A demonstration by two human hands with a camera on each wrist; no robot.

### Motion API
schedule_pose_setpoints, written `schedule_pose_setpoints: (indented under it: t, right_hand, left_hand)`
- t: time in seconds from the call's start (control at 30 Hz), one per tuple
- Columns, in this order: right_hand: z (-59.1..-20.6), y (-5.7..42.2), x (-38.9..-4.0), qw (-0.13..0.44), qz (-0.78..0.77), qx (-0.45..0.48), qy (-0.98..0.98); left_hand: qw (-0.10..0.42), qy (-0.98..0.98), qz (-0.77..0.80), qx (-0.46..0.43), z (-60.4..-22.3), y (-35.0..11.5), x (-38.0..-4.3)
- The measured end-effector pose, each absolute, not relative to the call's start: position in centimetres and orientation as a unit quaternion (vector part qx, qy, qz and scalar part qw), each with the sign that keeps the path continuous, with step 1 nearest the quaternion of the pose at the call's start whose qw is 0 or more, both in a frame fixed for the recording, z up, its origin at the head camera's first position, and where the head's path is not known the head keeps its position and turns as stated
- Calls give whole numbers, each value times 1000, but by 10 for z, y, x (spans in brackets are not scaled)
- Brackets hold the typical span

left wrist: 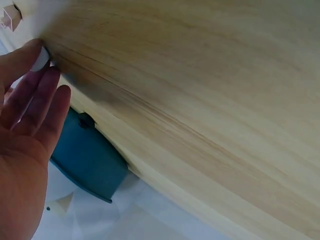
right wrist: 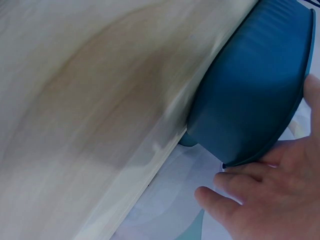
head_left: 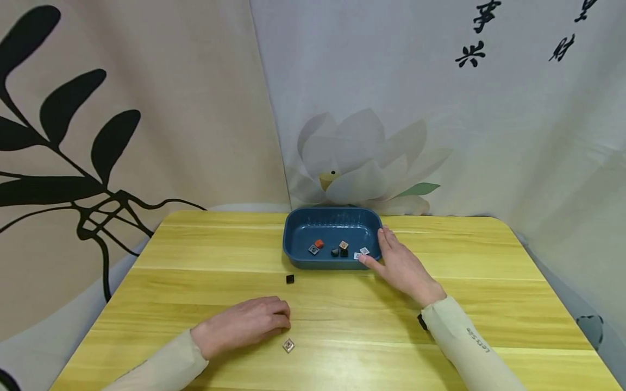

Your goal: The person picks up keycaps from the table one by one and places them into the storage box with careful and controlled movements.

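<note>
- We cannot read the faces of the small cubes (head_left: 343, 245) inside the blue tray (head_left: 293, 239) from the head view; they are too small.
- The left hand (head_left: 244, 325) rests knuckles up, so its fingers (head_left: 279, 312) curl out of our sight.
- In the right wrist view the counter (right wrist: 90, 110) is blurred, and the right hand (right wrist: 270, 200) is cut off by the picture's edge.
- In the left wrist view the tray shows only in part, behind the palm.

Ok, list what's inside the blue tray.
The blue tray holds small cubes: an orange one, a grey patterned one, dark ones and pale ones. The right hand on its rim may hide more.
</note>
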State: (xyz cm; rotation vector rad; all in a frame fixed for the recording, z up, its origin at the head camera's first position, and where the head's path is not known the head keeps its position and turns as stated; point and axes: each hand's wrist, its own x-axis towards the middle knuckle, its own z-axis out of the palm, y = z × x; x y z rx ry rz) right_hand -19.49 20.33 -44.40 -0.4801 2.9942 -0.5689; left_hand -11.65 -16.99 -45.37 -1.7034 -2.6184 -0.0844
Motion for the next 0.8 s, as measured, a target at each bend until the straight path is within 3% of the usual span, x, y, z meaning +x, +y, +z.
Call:
schedule_pose_setpoints:
  t: [0.2, 0.63, 0.8]
  right_hand:
    - [-444, 203, -195, 26, -182, -155, 971]
    - [-444, 203, -195, 29, -184, -155, 970]
    - [-443, 202, -195, 30, -186, -151, 970]
  left_hand:
    - [11, -838, -21, -545, -451, -169, -118]
    - [82, -840, -49, -534, -439, -161, -128]
    - [77, -854, -70, -509, -434, -157, -132]
